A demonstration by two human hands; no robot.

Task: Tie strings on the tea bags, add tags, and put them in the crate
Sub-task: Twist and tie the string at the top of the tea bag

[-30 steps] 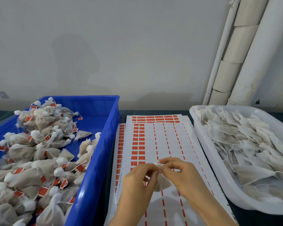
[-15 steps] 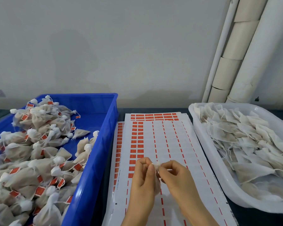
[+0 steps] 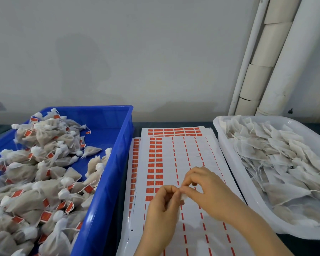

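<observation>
Over white tag sheets [image 3: 192,156], left hand [image 3: 161,209] and right hand [image 3: 209,189] pinch one small tea bag [image 3: 183,197] between them.

Both forearms rise from the lower edge and meet in the middle. The left hand [image 3: 162,207] stands upright with its back to the camera, its curled fingers pinching a small tea bag [image 3: 183,197]. The right hand [image 3: 209,193] reaches in from the right, knuckles up, thumb and forefinger pinching the same bag, other fingers arched. The fingertips of the two hands touch.
</observation>
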